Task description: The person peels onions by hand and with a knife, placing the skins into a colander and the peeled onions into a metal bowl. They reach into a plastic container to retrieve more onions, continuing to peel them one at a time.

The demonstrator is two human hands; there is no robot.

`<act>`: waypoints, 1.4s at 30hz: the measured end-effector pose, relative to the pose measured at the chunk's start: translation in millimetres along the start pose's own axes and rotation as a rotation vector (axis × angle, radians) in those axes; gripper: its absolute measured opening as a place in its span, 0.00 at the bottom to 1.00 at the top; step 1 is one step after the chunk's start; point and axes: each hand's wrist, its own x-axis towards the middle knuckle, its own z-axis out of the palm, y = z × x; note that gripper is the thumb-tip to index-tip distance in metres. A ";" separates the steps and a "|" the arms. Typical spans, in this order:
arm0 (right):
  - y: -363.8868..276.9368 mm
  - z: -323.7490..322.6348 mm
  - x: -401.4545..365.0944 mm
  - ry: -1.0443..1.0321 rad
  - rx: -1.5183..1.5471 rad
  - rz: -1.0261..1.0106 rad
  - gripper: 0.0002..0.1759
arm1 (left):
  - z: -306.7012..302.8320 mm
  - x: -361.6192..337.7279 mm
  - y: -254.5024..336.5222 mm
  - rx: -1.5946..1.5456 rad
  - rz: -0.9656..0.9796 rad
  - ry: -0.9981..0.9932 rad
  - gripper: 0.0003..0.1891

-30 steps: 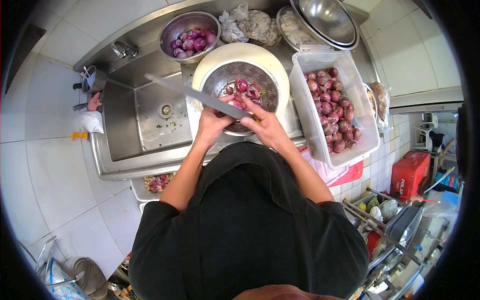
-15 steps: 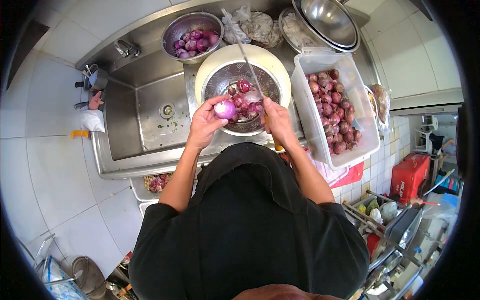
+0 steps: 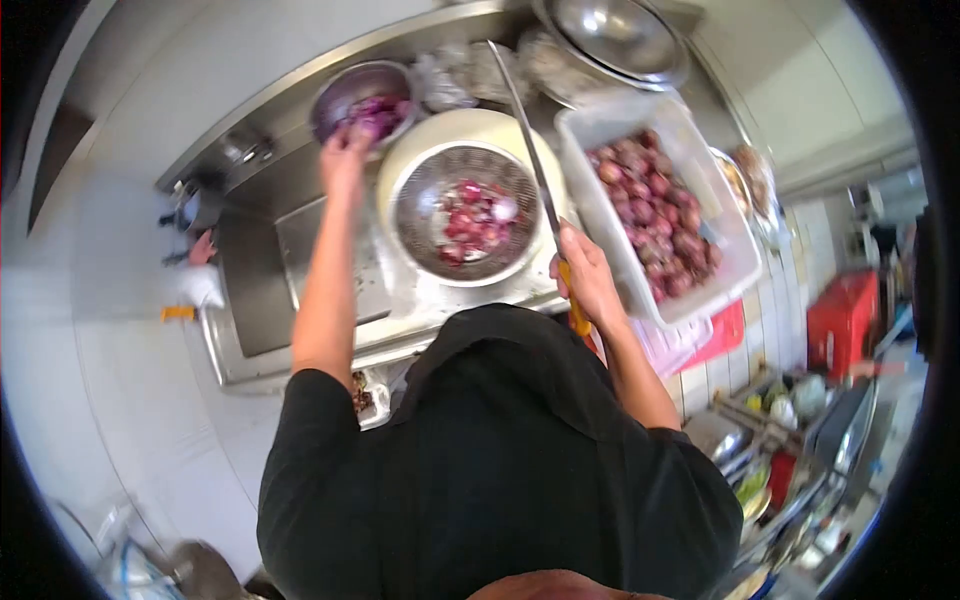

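My left hand (image 3: 347, 150) reaches to the metal bowl (image 3: 324, 112) at the upper left, its fingers around a peeled purple onion (image 3: 369, 127) over other peeled onions. The view there is blurred. My right hand (image 3: 587, 268) grips a long knife (image 3: 532, 150) by its yellow handle, the blade pointing up and away. Between my hands a perforated colander (image 3: 412, 215) with onion skins and pieces (image 3: 470, 222) rests on a round cream board (image 3: 395, 165). To the right, a white plastic bin (image 3: 735, 235) holds several unpeeled red onions (image 3: 660, 210).
A steel sink (image 3: 250, 290) with a faucet (image 3: 248, 148) lies at the left. Plastic bags (image 3: 440, 80) and large steel bowls (image 3: 620, 38) line the back. A loaded rack (image 3: 770, 425) and a red box (image 3: 842, 320) are at the lower right.
My left hand has moved up and left with the peeled onion, from above the colander to the bowl. My right hand has shifted slightly right with the knife. The camera view has tilted.
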 end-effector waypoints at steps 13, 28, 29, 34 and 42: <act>11.0 -157.4 -104.5 0.686 0.185 -0.152 0.27 | 248.5 -188.9 63.8 0.258 0.434 -1.204 0.19; 54.9 -197.2 -121.6 0.776 0.230 -0.135 0.32 | 389.9 -317.7 1.6 0.623 0.838 -1.668 0.28; 49.1 -192.2 -120.0 0.742 0.232 -0.148 0.33 | 378.3 -307.9 14.4 0.480 0.762 -1.616 0.28; 19.2 -147.8 -107.4 0.568 0.253 -0.177 0.28 | 276.4 -232.9 75.0 -0.136 -0.111 -1.402 0.31; -8.8 -33.9 -38.5 0.123 -0.145 -0.252 0.29 | 103.5 -187.7 60.5 -0.419 -0.313 -0.771 0.33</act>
